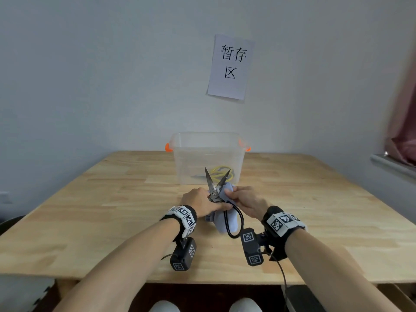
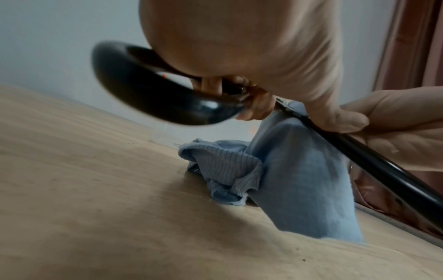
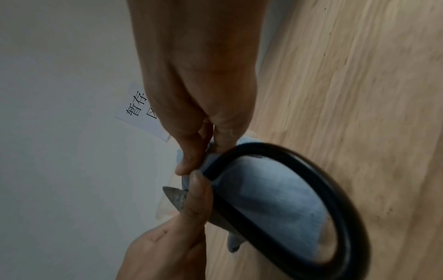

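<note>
Two hands on one tool, so we log the geometry first. We hold the scissors [image 1: 213, 192] low over the wooden table [image 1: 90, 210], directly ahead of us and close in, between the wrists. Long axis: runs nearly straight away from us, black handle loops [image 2: 134, 98] toward the body, blades [image 1: 208, 179] splayed in a V with the tips aimed at the clear bin [image 1: 186, 154] behind. The left hand [image 1: 202, 199] is wrapped around the left loop and shank just below the pivot; it is the anchor. The right hand [image 1: 246, 199] pinches a bunched pale-blue cloth [image 1: 228, 190] between thumb and fingers, pressed against the outer side of the right-hand blade at its root. The rest of the cloth hangs under the tool and trails onto the table; the right wrist view shows it through the near loop.

Judgement: wiping of the right blade is in hand, and the stroke that counts runs from root to tip, along the axis, away from us. The right hand is the nearer one to that blade, so it should travel; the left should only brace. Risk: fingers sliding along an open edge, so we keep cloth between skin and steel. The left blade shows bare. The bin holds something yellow; we cannot make out more.
</note>
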`<state>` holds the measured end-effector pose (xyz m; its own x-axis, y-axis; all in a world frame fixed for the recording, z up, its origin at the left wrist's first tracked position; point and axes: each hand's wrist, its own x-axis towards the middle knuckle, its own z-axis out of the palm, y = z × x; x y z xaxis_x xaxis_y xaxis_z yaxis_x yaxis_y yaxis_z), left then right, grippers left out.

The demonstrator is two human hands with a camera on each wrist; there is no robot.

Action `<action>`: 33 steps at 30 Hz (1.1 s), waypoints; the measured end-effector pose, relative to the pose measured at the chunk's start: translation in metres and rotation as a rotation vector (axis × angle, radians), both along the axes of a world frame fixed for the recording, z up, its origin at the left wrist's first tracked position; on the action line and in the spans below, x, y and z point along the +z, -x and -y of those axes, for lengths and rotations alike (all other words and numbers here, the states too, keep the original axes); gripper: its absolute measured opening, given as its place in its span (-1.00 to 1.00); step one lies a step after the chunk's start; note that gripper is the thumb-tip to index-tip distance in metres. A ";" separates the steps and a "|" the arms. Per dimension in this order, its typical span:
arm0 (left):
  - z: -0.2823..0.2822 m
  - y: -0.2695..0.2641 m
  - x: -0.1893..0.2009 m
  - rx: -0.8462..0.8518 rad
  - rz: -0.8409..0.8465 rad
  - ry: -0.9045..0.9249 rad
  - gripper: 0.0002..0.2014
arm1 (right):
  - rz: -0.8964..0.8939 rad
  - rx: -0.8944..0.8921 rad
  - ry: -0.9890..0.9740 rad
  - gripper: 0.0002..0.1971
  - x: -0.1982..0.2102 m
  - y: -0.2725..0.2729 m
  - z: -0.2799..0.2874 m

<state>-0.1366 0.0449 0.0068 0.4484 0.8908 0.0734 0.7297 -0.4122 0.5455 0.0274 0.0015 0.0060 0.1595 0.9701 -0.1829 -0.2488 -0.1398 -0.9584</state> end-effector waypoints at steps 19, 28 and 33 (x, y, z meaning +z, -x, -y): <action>0.003 -0.002 0.003 -0.011 -0.145 -0.056 -0.37 | -0.111 0.043 -0.110 -0.87 -0.017 -0.002 -0.006; 0.006 -0.003 0.002 -0.029 -0.216 -0.103 -0.39 | 0.185 0.008 -0.055 -0.77 -0.028 0.000 -0.014; 0.001 -0.005 -0.003 -0.033 -0.241 -0.103 -0.32 | 0.213 0.127 0.000 -0.58 -0.027 0.001 -0.013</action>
<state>-0.1319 0.0442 0.0034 0.4926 0.8688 0.0503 0.8186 -0.4822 0.3120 0.0264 0.0147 -0.0207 0.0710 0.9848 -0.1585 -0.0217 -0.1574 -0.9873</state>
